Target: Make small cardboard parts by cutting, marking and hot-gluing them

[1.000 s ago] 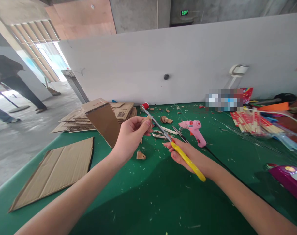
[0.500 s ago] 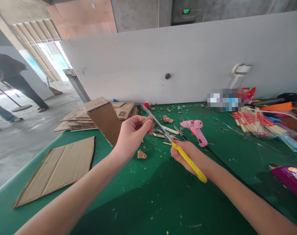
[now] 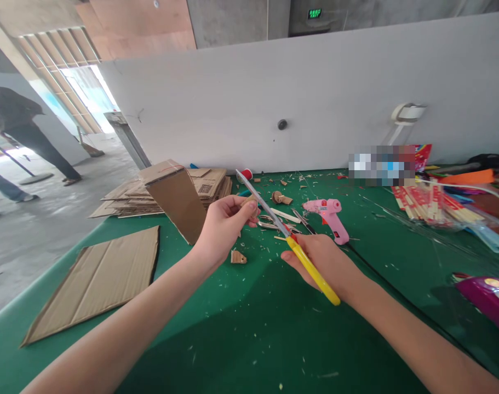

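Note:
Between the thumb and fingers of my left hand (image 3: 228, 224) is a small brown cardboard piece (image 3: 250, 201), mostly hidden by the fingertips. My right hand (image 3: 321, 257) grips yellow-handled scissors (image 3: 310, 269), whose grey blades (image 3: 261, 200) point up and left, right beside the cardboard piece. Whether the blades touch it I cannot tell. Below my left hand, a small cut cardboard piece with a hole (image 3: 238, 257) lies on the green table (image 3: 233, 339). Another small cardboard assembly (image 3: 281, 198) lies behind the blades. A pink glue gun (image 3: 329, 216) rests beyond my right hand.
A flat cardboard sheet (image 3: 97, 279) lies at left, a folded cardboard form (image 3: 177, 200) and stacked cardboard (image 3: 126, 197) behind it. Pliers (image 3: 269, 224) and scraps lie mid-table. Wrapped sticks (image 3: 436, 205) and a purple object (image 3: 485, 301) are at right. A person (image 3: 23, 120) stands far left.
The scissors and my right hand have shifted slightly left, and the blades look narrower. My left hand keeps its hold on the cardboard piece. The view has tilted slightly.

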### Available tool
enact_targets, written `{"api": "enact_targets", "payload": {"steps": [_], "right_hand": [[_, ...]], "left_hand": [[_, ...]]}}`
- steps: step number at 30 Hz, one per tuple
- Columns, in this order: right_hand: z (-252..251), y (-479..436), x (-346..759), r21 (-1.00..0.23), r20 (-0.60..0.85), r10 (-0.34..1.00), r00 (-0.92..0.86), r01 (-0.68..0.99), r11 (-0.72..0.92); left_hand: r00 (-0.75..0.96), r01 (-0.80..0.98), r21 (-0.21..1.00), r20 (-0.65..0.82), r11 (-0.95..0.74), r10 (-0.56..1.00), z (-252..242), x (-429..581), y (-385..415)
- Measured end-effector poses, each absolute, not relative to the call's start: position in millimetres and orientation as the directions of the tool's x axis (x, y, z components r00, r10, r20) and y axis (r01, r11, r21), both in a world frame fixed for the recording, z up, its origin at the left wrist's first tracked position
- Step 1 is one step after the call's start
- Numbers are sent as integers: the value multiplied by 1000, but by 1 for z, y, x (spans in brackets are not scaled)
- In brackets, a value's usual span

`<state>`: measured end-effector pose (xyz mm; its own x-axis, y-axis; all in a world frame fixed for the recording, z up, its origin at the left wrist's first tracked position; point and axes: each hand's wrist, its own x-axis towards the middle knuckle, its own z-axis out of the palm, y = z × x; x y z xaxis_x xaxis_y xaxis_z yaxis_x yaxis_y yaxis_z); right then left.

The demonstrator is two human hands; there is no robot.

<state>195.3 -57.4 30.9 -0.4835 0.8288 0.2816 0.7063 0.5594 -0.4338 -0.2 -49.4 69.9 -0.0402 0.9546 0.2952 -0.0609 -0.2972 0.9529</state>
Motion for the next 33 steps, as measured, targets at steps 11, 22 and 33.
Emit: {"api": "enact_targets", "payload": {"steps": [11,22,33], "right_hand": [[22,-45,197,-361,141,964,-224,895,261],[15,-35,202,-96,242,950,-195,970,224],[18,-36,203,88,519,793,-320,942,323]], "left_hand": [[-68,98,964,255,-248,965,74,-25,-33],[340,524,834,-18,-173,940,92,-43,-41],[314,619,778,-124,-104,941,40,-59,-56]]}}
